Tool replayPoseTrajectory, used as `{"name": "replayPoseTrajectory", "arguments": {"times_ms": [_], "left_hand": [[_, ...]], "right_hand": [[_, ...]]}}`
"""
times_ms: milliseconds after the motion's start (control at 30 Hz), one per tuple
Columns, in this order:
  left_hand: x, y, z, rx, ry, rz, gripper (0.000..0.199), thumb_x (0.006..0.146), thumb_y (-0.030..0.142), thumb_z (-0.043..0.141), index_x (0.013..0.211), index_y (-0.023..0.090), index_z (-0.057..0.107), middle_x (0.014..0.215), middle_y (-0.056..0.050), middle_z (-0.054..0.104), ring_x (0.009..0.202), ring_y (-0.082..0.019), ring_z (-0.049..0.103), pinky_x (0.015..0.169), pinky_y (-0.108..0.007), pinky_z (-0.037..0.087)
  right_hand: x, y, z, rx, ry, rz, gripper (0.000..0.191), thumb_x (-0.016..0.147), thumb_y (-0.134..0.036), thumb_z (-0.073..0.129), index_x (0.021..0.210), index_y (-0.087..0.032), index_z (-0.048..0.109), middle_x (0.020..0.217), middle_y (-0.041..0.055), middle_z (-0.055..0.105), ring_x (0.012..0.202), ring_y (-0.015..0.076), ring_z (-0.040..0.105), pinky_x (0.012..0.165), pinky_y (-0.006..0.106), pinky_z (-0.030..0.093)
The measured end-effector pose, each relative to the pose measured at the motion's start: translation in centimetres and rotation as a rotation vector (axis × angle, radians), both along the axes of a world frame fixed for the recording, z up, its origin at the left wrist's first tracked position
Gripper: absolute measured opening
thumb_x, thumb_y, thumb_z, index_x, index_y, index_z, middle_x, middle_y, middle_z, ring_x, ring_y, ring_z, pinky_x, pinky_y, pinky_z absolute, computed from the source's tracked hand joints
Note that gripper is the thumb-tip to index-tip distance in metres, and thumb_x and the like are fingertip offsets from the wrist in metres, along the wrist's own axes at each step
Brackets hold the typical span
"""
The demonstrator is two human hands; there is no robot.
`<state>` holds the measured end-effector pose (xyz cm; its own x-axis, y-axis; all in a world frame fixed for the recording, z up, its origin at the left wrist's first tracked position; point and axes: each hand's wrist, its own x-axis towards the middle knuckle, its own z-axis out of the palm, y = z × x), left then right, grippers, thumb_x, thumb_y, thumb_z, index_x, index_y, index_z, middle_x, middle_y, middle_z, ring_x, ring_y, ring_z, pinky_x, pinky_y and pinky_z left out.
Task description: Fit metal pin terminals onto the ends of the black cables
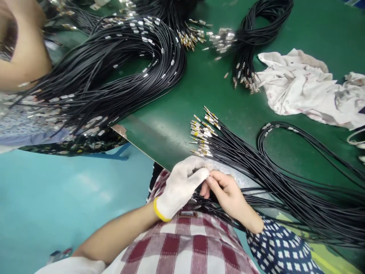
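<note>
My left hand [182, 186], in a white knit glove with a yellow cuff, is closed in a pinch near the table's front edge. Its fingertips meet those of my bare right hand [225, 194], which is pinched too. Whatever lies between the fingertips is too small and hidden to make out. Just beyond the hands lies a bundle of black cables [242, 152], with metal terminals [202, 133] at the ends, some with yellow marks. More black cables [253, 198] run below my right hand toward my lap, where their ends are partly covered.
A large looped bundle of black cables [171, 61] hangs over the table's left edge beside another person's arm [28, 49]. A coiled bundle [265, 26] lies at the back. A crumpled white cloth [302, 83] rests on the green table [171, 121] at right.
</note>
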<state>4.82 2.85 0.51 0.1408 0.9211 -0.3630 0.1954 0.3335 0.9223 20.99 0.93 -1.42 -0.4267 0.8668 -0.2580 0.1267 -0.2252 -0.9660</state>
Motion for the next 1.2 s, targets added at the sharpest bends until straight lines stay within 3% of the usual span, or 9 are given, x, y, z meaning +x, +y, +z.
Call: {"name": "replayPoseTrajectory", "arguments": {"times_ms": [400,633,867,1200], "left_hand": [[0.8,-0.2,-0.4,-0.065,-0.056,0.057,0.008,0.082,0.018,0.061,0.078,0.018,0.068,0.086,0.0,0.066,0.079,-0.012,0.061,0.071,-0.024,0.048],[1.5,0.2,0.3,-0.118,-0.073,0.095,0.008,0.08,0.016,0.059,0.073,0.017,0.064,0.08,0.001,0.063,0.073,-0.011,0.057,0.066,-0.022,0.045],[1.4,0.0,-0.3,-0.085,-0.117,0.089,0.01,0.081,0.022,0.06,0.073,0.017,0.062,0.081,-0.002,0.063,0.075,-0.014,0.059,0.068,-0.025,0.047],[1.3,-0.2,-0.8,-0.072,-0.165,0.069,0.012,0.082,0.02,0.06,0.071,0.017,0.06,0.086,-0.001,0.065,0.08,-0.014,0.062,0.072,-0.024,0.047]], "right_hand": [[-0.1,-0.3,-0.7,-0.178,0.208,-0.092,0.041,0.099,-0.052,0.053,0.077,-0.018,0.058,0.051,-0.0045,0.054,0.044,0.008,0.039,0.045,0.021,0.033],[0.0,-0.4,-0.7,-0.206,0.203,-0.119,0.038,0.1,-0.05,0.053,0.08,-0.018,0.059,0.051,-0.0048,0.052,0.045,0.0081,0.037,0.045,0.021,0.03],[-0.1,-0.4,-0.6,-0.18,0.171,-0.113,0.043,0.101,-0.048,0.052,0.069,-0.019,0.052,0.05,-0.0047,0.049,0.044,0.0079,0.036,0.045,0.021,0.028],[0.0,-0.6,-1.0,-0.129,0.129,-0.12,0.043,0.102,-0.046,0.049,0.069,-0.019,0.053,0.05,-0.0053,0.047,0.046,0.0089,0.034,0.047,0.023,0.027]]}}
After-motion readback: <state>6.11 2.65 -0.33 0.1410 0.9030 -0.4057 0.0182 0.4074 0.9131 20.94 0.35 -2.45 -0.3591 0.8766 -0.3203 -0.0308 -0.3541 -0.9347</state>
